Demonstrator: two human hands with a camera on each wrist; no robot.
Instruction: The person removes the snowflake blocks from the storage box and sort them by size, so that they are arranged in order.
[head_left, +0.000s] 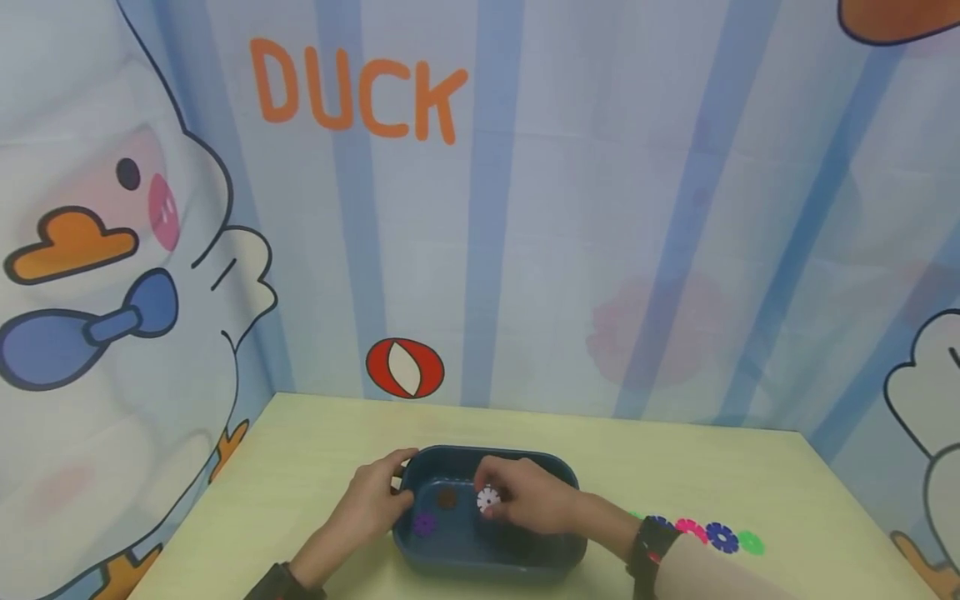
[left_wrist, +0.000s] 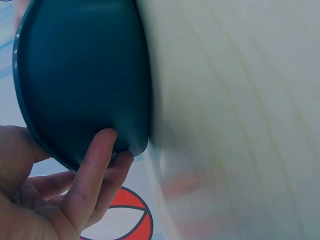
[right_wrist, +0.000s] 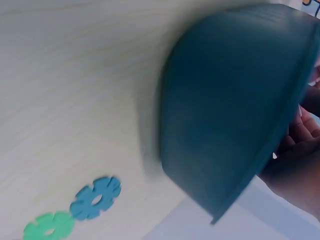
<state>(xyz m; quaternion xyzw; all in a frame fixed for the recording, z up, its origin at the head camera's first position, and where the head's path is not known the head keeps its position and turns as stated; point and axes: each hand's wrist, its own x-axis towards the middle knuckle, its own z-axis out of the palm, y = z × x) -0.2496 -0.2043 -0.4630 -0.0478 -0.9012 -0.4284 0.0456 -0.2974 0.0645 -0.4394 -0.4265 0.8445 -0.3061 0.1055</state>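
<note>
Where the curtain covers the far left, it shows a large printed duck with a blue bow tie, facing away from the word DUCK at about eleven o'clock from the basin. The left hand holds the dark blue basin by its wall at nine to ten o'clock, its fingers against the outside and its thumb at the rim. The basin stands on the pale yellow tabletop.

Inside it, between eight and nine o'clock, lies a purple disc; just beside that, at one o'clock from it, is a brown disc. Near the basin's middle, a white disc with a notched edge is pinched in the right hand, whose arm reaches in from about four o'clock. Whether the white disc touches the basin floor, I cannot tell.

Past the right forearm, at three to four o'clock from the basin, more notched discs lie in a row: a green one partly hidden, then a blue disc, a pink disc, another blue one, and a bright green disc at the end.
</note>
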